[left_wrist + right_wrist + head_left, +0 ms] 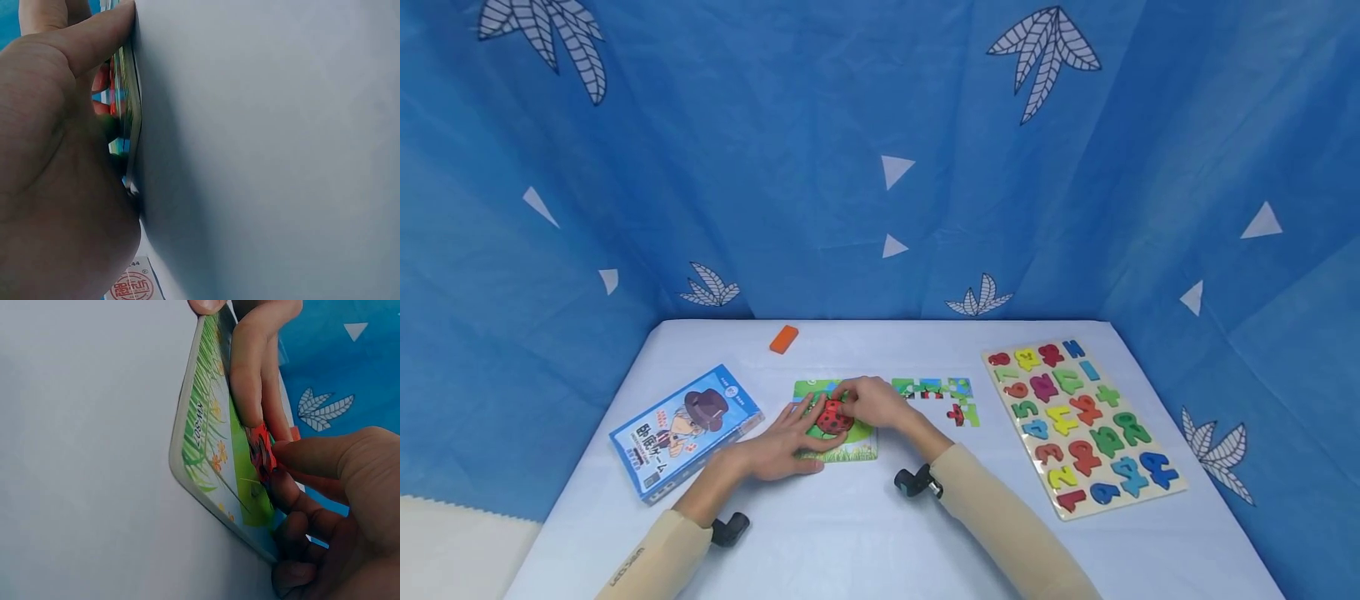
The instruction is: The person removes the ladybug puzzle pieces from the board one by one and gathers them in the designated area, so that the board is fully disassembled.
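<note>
A green puzzle board [863, 451] with a grass border lies at the middle of the table. On it sits a red ladybug picture with black spots [832, 419], made of puzzle pieces. My left hand [778, 444] rests over the board's left side, fingers spread, touching the ladybug's edge. From the right, my right hand [874, 403] pinches a red puzzle piece [262, 450] between thumb and fingertips, at the ladybug's right side. In the right wrist view the curled lower fingers lie along the board's edge.
Loose puzzle pieces [931, 387] lie right of the board, one with red on it [956, 415]. A blue card-game box [685, 429] stands at the left, an orange block [784, 339] at the back. Rightward lies a board of coloured numbers [1078, 425]. Blue curtains surround the table.
</note>
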`<state>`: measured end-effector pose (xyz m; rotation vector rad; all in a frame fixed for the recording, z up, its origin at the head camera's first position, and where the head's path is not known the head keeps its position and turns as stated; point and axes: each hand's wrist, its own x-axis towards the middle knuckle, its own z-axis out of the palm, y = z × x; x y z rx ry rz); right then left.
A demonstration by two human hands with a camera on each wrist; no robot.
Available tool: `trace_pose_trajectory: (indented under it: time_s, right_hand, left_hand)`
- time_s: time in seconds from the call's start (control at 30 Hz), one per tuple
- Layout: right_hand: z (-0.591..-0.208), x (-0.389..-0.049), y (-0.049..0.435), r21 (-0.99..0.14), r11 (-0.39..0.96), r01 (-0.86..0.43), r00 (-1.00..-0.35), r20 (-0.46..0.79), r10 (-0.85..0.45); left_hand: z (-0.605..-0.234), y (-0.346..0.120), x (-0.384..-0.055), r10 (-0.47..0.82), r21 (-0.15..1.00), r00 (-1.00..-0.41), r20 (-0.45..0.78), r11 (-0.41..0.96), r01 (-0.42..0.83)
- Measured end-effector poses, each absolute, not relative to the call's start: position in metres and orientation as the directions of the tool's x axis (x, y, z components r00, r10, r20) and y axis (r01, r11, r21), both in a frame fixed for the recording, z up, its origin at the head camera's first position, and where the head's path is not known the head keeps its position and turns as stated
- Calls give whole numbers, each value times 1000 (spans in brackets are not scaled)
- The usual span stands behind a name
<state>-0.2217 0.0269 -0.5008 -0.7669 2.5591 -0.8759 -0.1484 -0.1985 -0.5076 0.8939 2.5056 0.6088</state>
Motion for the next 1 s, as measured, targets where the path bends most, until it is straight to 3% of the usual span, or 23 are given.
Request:
trace_pose_trajectory:
  time_s: [0.53,1.0]
  right_hand:
    - [-503,-225,28,-692,641,-332,-801,-151,-579]
    - [-505,-224,28,-722,606,-333,-830,-80,-551]
  left_hand:
    - [-507,-198,-146,656,518,-720,-225,707,482]
    - [-508,-198,-148,667,521,-714,-214,696,494]
